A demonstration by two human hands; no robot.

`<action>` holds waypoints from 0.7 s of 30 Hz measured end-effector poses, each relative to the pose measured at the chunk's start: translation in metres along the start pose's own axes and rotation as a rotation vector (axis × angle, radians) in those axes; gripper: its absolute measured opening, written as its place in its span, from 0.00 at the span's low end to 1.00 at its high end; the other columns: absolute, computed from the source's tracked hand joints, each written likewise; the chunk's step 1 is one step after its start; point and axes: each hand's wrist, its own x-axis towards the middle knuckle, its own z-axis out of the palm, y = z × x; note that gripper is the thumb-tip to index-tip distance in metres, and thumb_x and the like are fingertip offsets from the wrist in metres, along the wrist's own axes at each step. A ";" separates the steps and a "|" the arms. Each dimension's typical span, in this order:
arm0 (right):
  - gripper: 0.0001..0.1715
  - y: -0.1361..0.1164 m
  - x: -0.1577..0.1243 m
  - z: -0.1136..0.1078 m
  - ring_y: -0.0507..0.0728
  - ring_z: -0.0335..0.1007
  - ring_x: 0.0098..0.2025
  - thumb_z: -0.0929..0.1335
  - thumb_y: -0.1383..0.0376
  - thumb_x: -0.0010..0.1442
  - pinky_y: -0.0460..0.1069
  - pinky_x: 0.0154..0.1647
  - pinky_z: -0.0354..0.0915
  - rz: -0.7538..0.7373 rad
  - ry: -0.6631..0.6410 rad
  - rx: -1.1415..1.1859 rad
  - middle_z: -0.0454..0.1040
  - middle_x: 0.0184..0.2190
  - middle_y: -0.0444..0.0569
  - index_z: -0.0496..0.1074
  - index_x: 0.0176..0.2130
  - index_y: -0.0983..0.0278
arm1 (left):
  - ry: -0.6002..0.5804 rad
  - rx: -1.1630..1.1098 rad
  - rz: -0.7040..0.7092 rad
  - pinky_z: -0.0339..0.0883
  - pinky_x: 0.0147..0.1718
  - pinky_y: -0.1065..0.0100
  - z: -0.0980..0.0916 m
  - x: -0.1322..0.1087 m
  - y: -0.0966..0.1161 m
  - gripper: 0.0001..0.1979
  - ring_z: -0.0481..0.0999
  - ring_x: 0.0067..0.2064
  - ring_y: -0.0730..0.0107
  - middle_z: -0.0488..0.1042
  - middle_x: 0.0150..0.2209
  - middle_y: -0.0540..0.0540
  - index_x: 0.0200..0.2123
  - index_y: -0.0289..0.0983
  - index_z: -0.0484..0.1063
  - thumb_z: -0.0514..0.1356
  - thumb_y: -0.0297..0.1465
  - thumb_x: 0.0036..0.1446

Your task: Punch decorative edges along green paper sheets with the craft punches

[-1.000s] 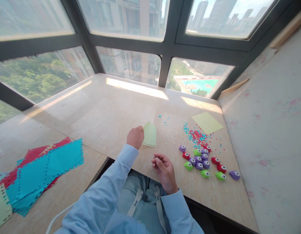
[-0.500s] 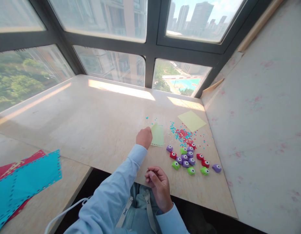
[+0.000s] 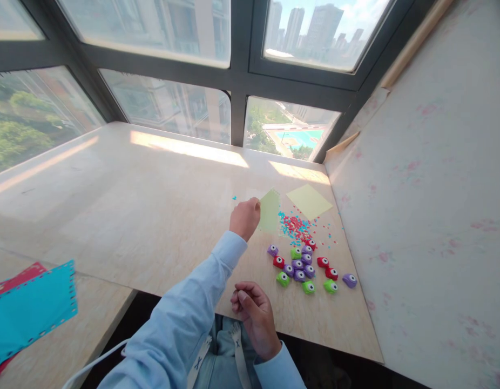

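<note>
My left hand (image 3: 245, 217) is closed on the edge of a small pale green paper sheet (image 3: 270, 210), holding it just above the table, left of a heap of red and blue paper dots (image 3: 295, 226). My right hand (image 3: 250, 310) rests at the table's near edge with its fingers curled; whether it holds anything I cannot make out. A cluster of several small purple, red and green punches (image 3: 305, 267) lies on the table to the right of both hands. A second pale green sheet (image 3: 309, 201) lies flat beyond the dots.
The beige table (image 3: 153, 205) runs up to dark-framed windows (image 3: 237, 81). A pale stained wall (image 3: 428, 189) closes the right side. Blue and red punched sheets (image 3: 27, 308) lie on a lower surface at the far left.
My left hand has carried the green sheet away from me and to the right, toward the paper dots. My right hand has stayed at the table's edge. The view has swung to the right.
</note>
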 end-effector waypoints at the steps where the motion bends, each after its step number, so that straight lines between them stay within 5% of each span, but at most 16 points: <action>1: 0.15 0.000 0.000 0.000 0.48 0.68 0.26 0.76 0.58 0.51 0.44 0.30 0.63 0.009 -0.002 0.015 0.77 0.27 0.45 0.77 0.36 0.64 | 0.023 0.006 0.006 0.63 0.38 0.66 -0.009 0.000 -0.004 0.17 0.77 0.41 0.59 0.79 0.38 0.38 0.43 0.38 0.75 0.47 0.33 0.67; 13: 0.15 -0.003 0.002 -0.003 0.48 0.68 0.26 0.77 0.59 0.51 0.43 0.30 0.64 0.068 -0.029 0.081 0.76 0.27 0.47 0.77 0.37 0.65 | 0.160 0.241 -0.152 0.64 0.38 0.64 -0.076 0.045 -0.102 0.17 0.76 0.41 0.54 0.79 0.40 0.36 0.41 0.37 0.78 0.49 0.34 0.63; 17: 0.15 -0.001 0.003 -0.005 0.47 0.67 0.27 0.77 0.60 0.52 0.43 0.30 0.64 0.077 -0.040 0.115 0.76 0.28 0.47 0.78 0.38 0.65 | 0.087 0.254 -0.120 0.64 0.37 0.65 -0.079 0.057 -0.122 0.16 0.77 0.40 0.56 0.79 0.39 0.38 0.37 0.39 0.79 0.51 0.31 0.59; 21: 0.15 -0.001 0.004 -0.006 0.48 0.67 0.27 0.77 0.61 0.52 0.43 0.30 0.64 0.098 -0.057 0.135 0.76 0.28 0.47 0.78 0.38 0.65 | 0.056 0.239 -0.080 0.64 0.37 0.67 -0.067 0.060 -0.119 0.16 0.76 0.39 0.59 0.80 0.39 0.39 0.35 0.40 0.79 0.51 0.32 0.59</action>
